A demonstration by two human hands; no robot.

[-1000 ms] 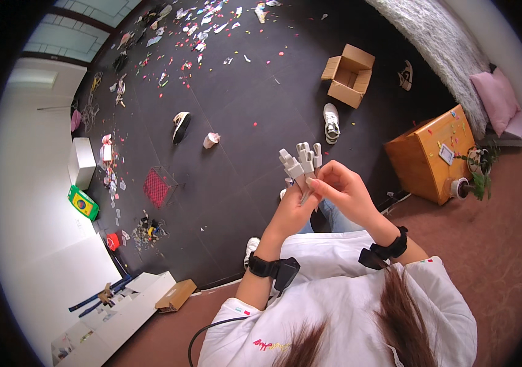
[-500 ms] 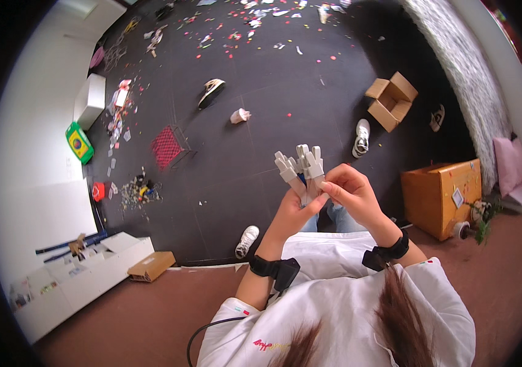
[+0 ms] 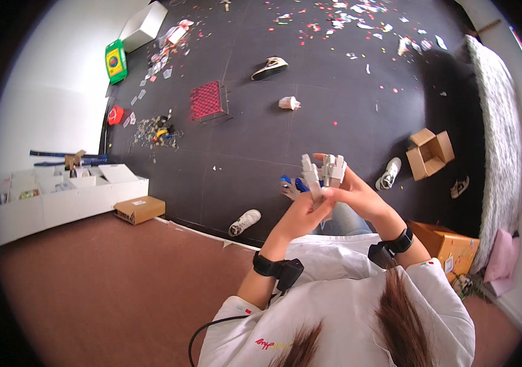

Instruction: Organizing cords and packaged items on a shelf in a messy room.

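Dark floor bears a carton and scraps; left hand and right hand pinch pale pieces

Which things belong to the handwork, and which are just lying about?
In use:
pale pieces, kind unclear, held between left hand and right hand

Lying about:
open cardboard box
black-and-cream shoe
red bucket
paper cup

The right hand now reaches fingers behind the pale pieces. More of a blue thing shows beside the left hand.
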